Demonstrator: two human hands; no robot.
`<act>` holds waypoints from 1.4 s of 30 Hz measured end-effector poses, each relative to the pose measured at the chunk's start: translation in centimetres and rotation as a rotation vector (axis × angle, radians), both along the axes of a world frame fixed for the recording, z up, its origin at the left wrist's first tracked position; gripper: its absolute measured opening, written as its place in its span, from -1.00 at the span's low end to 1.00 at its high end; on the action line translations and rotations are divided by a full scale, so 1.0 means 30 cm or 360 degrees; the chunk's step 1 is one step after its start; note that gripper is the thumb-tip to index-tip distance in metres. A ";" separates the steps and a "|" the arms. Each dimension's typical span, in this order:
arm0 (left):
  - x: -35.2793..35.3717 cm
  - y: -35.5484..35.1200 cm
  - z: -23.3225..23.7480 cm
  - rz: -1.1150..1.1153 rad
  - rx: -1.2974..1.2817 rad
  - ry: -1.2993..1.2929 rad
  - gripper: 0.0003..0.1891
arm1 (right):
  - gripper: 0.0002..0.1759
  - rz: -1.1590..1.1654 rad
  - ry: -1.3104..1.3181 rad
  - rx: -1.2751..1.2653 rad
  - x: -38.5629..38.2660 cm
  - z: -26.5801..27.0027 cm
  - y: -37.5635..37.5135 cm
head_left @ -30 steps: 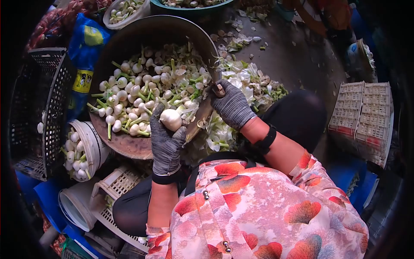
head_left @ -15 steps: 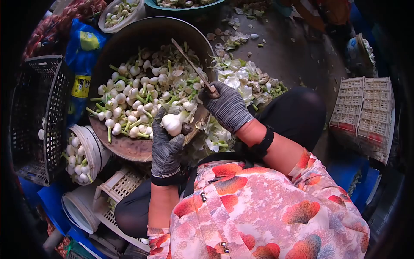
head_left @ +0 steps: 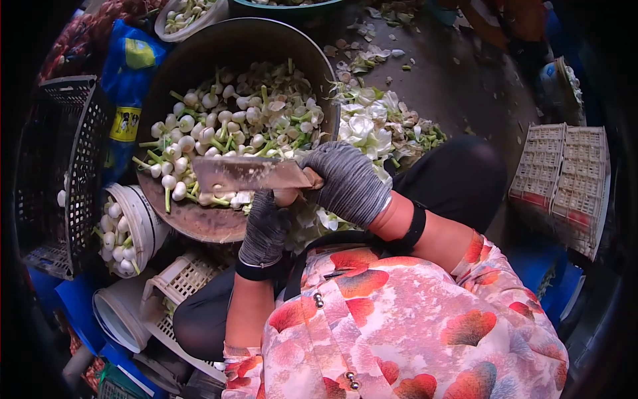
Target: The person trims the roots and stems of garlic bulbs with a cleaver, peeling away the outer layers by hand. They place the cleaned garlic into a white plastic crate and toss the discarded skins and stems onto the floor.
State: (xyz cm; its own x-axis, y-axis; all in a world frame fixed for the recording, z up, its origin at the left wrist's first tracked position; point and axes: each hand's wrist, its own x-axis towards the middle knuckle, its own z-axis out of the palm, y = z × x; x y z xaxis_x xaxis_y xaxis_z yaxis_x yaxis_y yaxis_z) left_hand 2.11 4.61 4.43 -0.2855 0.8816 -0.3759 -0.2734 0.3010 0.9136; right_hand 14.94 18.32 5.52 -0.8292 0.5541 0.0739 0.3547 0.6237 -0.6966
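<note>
1. Floor (head_left: 478,100): we see a dark ground littered with scraps, the background to the crowded work area.
2. Basin (head_left: 193,216): wide, brown-stained inside, holding many stalked bulbs (head_left: 189,143) toward its near left side. We judge these light and firm, best lifted by the rounded head, since the green stalks may bend.
3. Peelings (head_left: 362,126): a loose, leafy heap on the floor, just beside the basin's right side; we expect it to be soft and almost weightless.
4. Cleaver (head_left: 252,174): its broad blade spans leftward over the basin's near part. We take it to be stiff and blade-heavy, to be held only by the handle.
5. Right hand (head_left: 345,183): gloved, clenched around that handle.
6. Left hand (head_left: 262,229): gloved, curled around a bulb just below the blade; some fingers are hidden from us.
7. Held bulb (head_left: 286,197): mostly concealed between hand and blade. We judge it firm but slick-skinned and easily nicked; cupping its round sides, fingertips clear of the edge, should hold it best.
</note>
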 end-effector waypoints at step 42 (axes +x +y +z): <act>-0.029 -0.028 -0.009 0.0447 0.0166 0.0173 -0.31 | -0.57 -0.0368 -0.0330 -0.1169 -0.013 -0.085 -0.004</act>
State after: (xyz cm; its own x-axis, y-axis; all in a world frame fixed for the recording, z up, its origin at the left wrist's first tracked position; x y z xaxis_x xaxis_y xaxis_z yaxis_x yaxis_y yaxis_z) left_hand 1.23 3.75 4.14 -0.5567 0.7948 -0.2415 -0.2317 0.1306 0.9640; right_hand 14.56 18.21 2.97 -0.6442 0.5608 -0.5201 0.5864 -0.0745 -0.8066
